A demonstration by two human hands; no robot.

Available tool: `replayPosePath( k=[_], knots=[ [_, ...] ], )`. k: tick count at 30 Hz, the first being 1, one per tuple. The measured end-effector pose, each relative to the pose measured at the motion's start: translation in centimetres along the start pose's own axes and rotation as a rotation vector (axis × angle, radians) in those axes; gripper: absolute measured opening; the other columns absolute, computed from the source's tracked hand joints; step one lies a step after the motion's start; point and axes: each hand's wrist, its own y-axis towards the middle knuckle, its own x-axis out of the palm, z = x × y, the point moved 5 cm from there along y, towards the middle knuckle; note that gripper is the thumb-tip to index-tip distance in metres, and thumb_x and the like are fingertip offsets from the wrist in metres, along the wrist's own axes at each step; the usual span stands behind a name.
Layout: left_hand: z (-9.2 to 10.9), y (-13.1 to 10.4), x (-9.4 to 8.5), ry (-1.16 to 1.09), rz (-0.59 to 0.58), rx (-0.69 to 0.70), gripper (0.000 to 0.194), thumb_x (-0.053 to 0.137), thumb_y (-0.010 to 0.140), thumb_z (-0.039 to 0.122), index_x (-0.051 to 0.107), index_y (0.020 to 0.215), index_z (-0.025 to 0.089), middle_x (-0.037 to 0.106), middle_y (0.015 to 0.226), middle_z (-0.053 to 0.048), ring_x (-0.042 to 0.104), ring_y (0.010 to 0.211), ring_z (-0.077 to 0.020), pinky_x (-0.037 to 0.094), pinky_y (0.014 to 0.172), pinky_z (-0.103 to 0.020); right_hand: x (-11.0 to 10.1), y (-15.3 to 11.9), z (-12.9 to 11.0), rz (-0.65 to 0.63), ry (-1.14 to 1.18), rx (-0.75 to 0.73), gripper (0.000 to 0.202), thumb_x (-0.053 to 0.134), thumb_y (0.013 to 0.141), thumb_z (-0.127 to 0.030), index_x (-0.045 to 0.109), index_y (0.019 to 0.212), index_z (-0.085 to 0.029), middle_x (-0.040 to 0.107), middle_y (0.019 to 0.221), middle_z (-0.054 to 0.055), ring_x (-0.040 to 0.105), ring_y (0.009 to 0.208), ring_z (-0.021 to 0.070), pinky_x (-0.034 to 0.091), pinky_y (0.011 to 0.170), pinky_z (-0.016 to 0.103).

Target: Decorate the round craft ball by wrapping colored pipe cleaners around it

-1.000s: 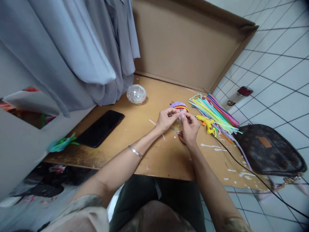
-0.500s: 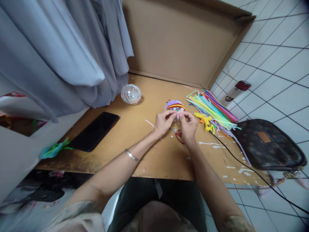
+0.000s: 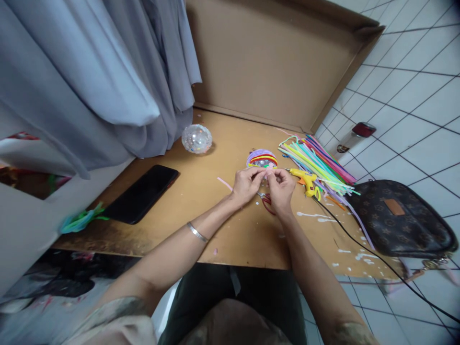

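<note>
Your fingertips meet over a small pink piece (image 3: 269, 166).
Your left hand (image 3: 246, 186) and right hand (image 3: 282, 190) seem to pinch it, though fingers hide most; the striped ball (image 3: 262, 154) sits just beyond at twelve o'clock, the yellow glue gun (image 3: 306, 180) at three, red-handled scissors (image 3: 266, 202) at six.

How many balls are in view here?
2: a clear speckled ball near the grey cloth, and a ball banded purple, red and yellow just beyond the left hand and right hand, which partly hide it. Others could be hidden.
</note>
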Motion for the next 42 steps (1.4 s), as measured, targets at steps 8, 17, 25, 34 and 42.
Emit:
replayPosePath(
  k=[8, 17, 25, 34, 42],
  knots=[
    [-0.1, 0.0, 0.1, -0.042, -0.002, -0.043, 0.017, 0.060, 0.086, 0.022, 0.076, 0.085, 0.015, 0.074, 0.077, -0.006, 0.065, 0.069, -0.0146, 0.054, 0.072, -0.028, -0.1, -0.1, -0.4, 0.027, -0.040, -0.045, 0.027, 0.063, 0.082, -0.044, 0.059, 0.066, -0.022, 0.061, 0.058, -0.003, 0.053, 0.054, 0.0130, 0.045, 0.054, 0.026],
    [0.1, -0.2, 0.1, -0.026, -0.008, -0.014, 0.018, 0.060, 0.086, 0.024, 0.076, 0.086, 0.016, 0.073, 0.076, -0.005, 0.064, 0.070, -0.0145, 0.052, 0.071, -0.027, -0.2, -0.1, -0.4, 0.036, -0.063, -0.051, 0.027, 0.062, 0.081, -0.043, 0.059, 0.066, -0.021, 0.060, 0.059, -0.002, 0.052, 0.055, 0.0134, 0.045, 0.055, 0.027],
    [0.2, 0.5, 0.2, -0.203, -0.047, -0.133, 0.021, 0.067, 0.083, 0.034, 0.074, 0.085, 0.014, 0.069, 0.069, -0.002, 0.059, 0.061, -0.0113, 0.049, 0.064, -0.024, -0.1, 0.2, -0.5, -0.016, 0.030, 0.045, 0.027, 0.066, 0.077, -0.045, 0.061, 0.070, -0.019, 0.060, 0.058, -0.003, 0.051, 0.052, 0.0115, 0.045, 0.053, 0.026],
    [0.3, 1.0, -0.5, -0.425, -0.024, -0.171, 0.040, 0.073, 0.078, 0.054, 0.069, 0.078, 0.014, 0.063, 0.063, 0.000, 0.055, 0.058, -0.0091, 0.046, 0.060, -0.023, 0.4, 0.1, -0.8, -0.109, 0.047, 0.058, 0.020, 0.066, 0.075, -0.039, 0.062, 0.069, -0.020, 0.066, 0.062, 0.000, 0.055, 0.054, 0.0124, 0.048, 0.056, 0.027],
    [0.2, 0.9, -0.3, -0.397, -0.015, -0.157, 0.035, 0.075, 0.076, 0.049, 0.068, 0.076, 0.014, 0.060, 0.062, 0.002, 0.052, 0.058, -0.0086, 0.044, 0.061, -0.023, 0.6, 0.0, -0.5, -0.147, 0.050, 0.064, 0.016, 0.065, 0.074, -0.035, 0.062, 0.067, -0.020, 0.066, 0.062, 0.000, 0.058, 0.058, 0.0140, 0.048, 0.058, 0.028]
  ],
)
